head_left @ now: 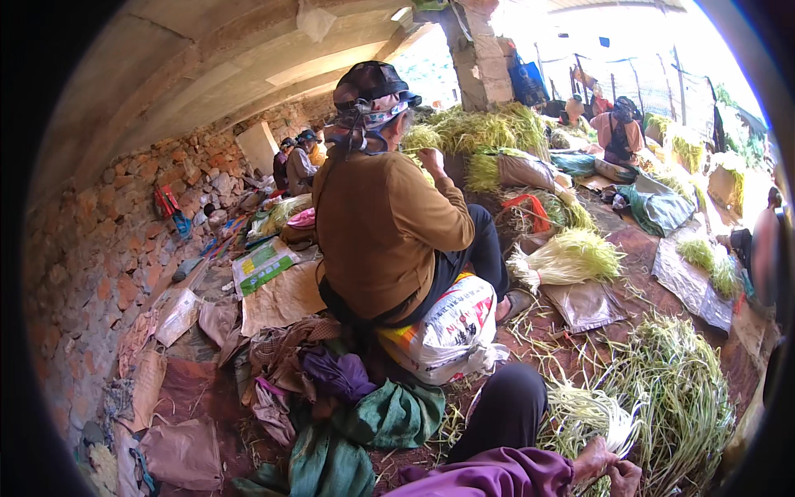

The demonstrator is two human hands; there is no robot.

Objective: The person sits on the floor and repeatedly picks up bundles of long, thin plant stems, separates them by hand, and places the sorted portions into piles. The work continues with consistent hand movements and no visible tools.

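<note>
At the lower right, my left hand (593, 460) reaches out of a purple sleeve (505, 474) beside a bundle of long, thin pale green stalks (584, 418) with white ends. Its fingers are closed at the white ends of a few stalks. Close against it, my right hand (625, 478) is closed too, its fingertips meeting the left ones; what it pinches is too small to tell. A big loose heap of green stalks (667, 393) lies just beyond and to the right of both hands.
Ahead, a person in a brown top (381, 224) sits on a stuffed white sack (455, 331). A tied stalk bundle (571, 257) lies on the ground to the right. Green cloth (397, 414) and sacking (184, 454) spread at left. A stone wall (99, 273) and a pillar (478, 62) stand behind.
</note>
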